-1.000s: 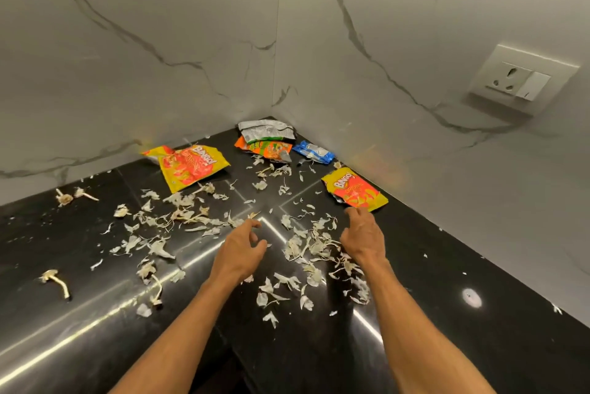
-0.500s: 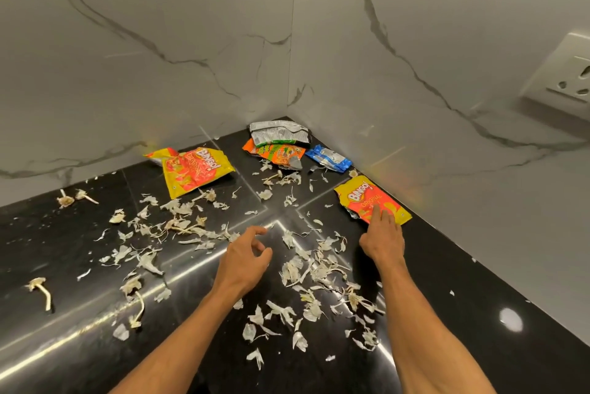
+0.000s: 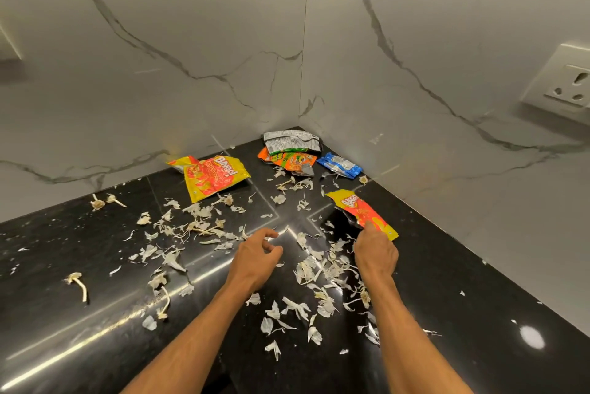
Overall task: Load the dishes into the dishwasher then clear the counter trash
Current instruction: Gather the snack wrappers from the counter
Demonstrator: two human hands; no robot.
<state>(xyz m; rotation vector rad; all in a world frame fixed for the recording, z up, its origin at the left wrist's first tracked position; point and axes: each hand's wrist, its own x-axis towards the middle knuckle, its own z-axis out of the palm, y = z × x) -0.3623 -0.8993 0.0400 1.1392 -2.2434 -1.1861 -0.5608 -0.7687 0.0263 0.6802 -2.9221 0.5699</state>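
Edges: the black bench (image 3: pixel 463 266) meets marble walls (image 3: pixel 191 42) at its far and right edges, closing a far right corner.
Open room: bare bench lies at the left and near right; garlic peels (image 3: pixel 319 269) litter the middle.
Corner trash: a silver wrapper (image 3: pixel 290 139), orange wrapper (image 3: pixel 292 161) and blue wrapper (image 3: pixel 341 165) crowd the far right corner.
Far edge: a yellow Bingo packet (image 3: pixel 212 177) lies flat.
Right hand (image 3: pixel 376 253): pinches the near end of a torn Bingo packet (image 3: pixel 364 210) beside the right edge.
Left hand (image 3: pixel 255 258): loosely curled, empty, over mid-bench.
Wall: a socket (image 3: pixel 568 84) on the right.
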